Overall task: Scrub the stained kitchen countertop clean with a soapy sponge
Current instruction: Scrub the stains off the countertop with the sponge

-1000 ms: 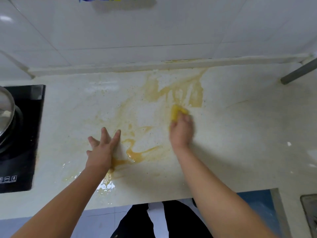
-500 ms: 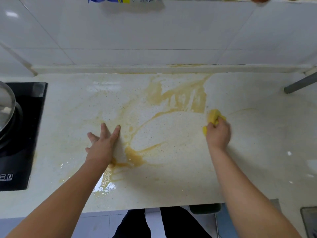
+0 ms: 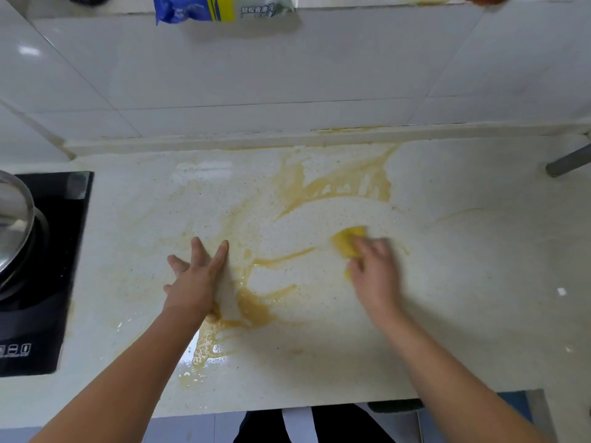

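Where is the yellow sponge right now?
In the head view, the sponge is right of centre on the countertop, gripped by the right hand, below the big stain near the wall.

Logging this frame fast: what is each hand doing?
Left hand: open, flat on the countertop.
Right hand: holding the yellow sponge.

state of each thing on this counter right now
speckled white stone countertop, wet, streaked with brownish-yellow stain, middle partly wiped
yellow sponge, gripped by right hand, pressed on countertop
left hand, flat, fingers spread on countertop
shiny steel pot, sitting on black induction cooktop
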